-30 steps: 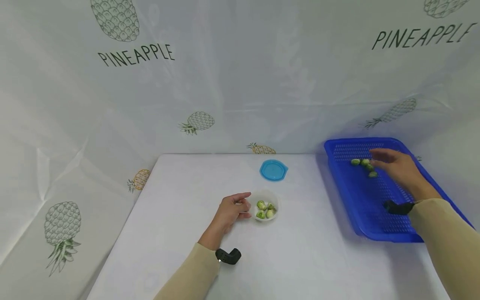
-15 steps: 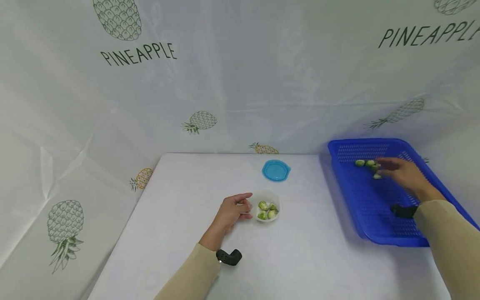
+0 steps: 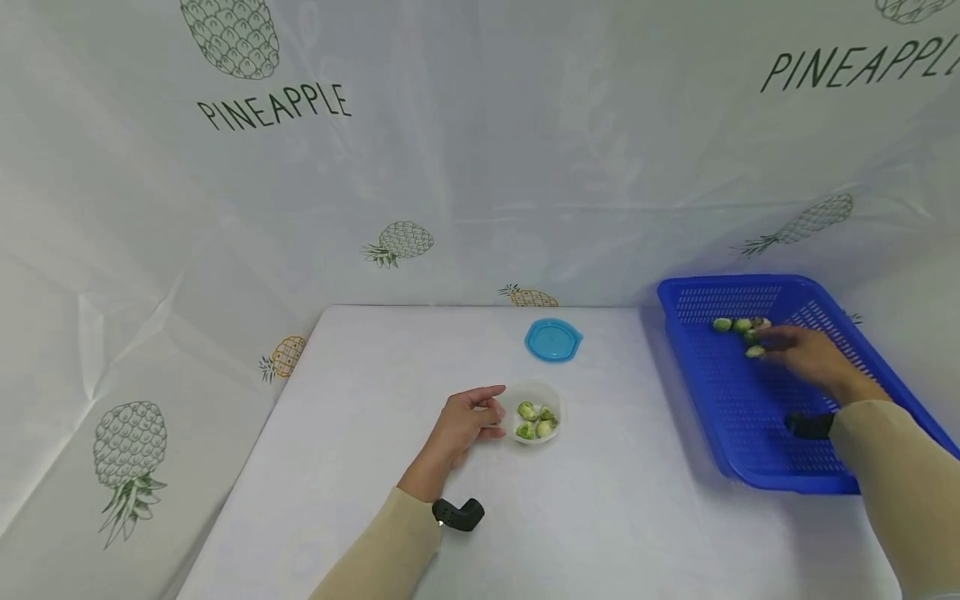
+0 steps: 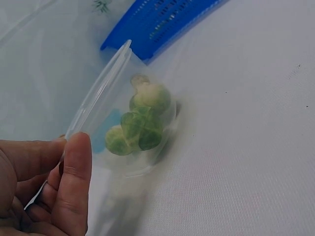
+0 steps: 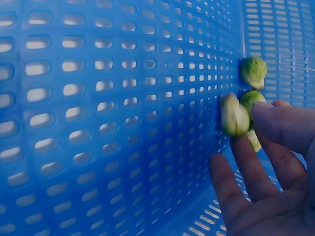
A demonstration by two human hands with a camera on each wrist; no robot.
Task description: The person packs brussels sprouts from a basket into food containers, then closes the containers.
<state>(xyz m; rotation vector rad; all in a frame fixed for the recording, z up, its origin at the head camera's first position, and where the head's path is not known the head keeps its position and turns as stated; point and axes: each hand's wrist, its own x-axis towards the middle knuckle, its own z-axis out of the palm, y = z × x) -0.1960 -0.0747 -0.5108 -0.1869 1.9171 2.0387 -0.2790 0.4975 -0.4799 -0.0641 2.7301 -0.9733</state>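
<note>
My left hand (image 3: 471, 423) pinches the rim of a small clear plastic tub (image 3: 510, 402), thumb on one side and fingers on the other. Several Brussels sprouts (image 4: 142, 125) lie in the bottom of the tub, showing through its wall in the left wrist view. On the right, my right hand (image 3: 813, 360) reaches into a blue perforated basket (image 3: 757, 442). Its fingers are spread under and beside a loose group of Brussels sprouts (image 5: 235, 115), with the thumb overlapping one of them in the right wrist view. Nothing is gripped between thumb and fingers there.
A light-blue lid (image 3: 553, 340) lies flat on the white table (image 3: 405, 358) behind the tub. The basket's raised walls surround my right hand. A pale sheet with pineapple prints (image 3: 405, 239) hangs behind the table and along the sides.
My right hand has come down and closer to the sprouts in the basket. The left hand and tub have stayed in place, while the head view has shifted slightly.
</note>
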